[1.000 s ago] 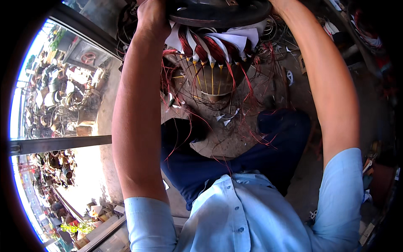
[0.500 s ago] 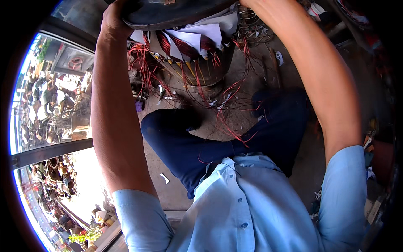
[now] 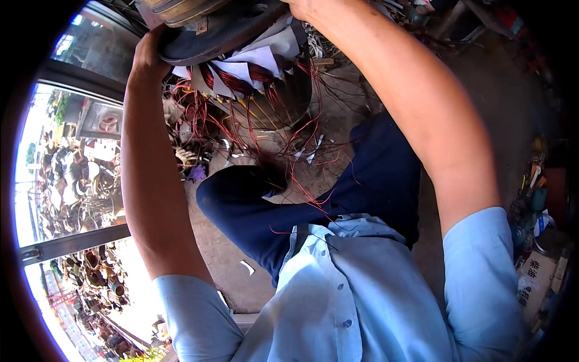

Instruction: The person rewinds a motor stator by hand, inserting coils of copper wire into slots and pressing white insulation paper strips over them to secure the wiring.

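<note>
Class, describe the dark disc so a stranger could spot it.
Near the top, find the wound core trailing red wires. Above it in view, between left hand and right hand, is the dark disc. Its broad black face sets it apart from white paper flaps below and brassy cylinder above.

Black disc (image 3: pixel 223 43), red wires (image 3: pixel 234 83), white sheets (image 3: pixel 258 59), pale blue shirt (image 3: pixel 392 289)
</note>
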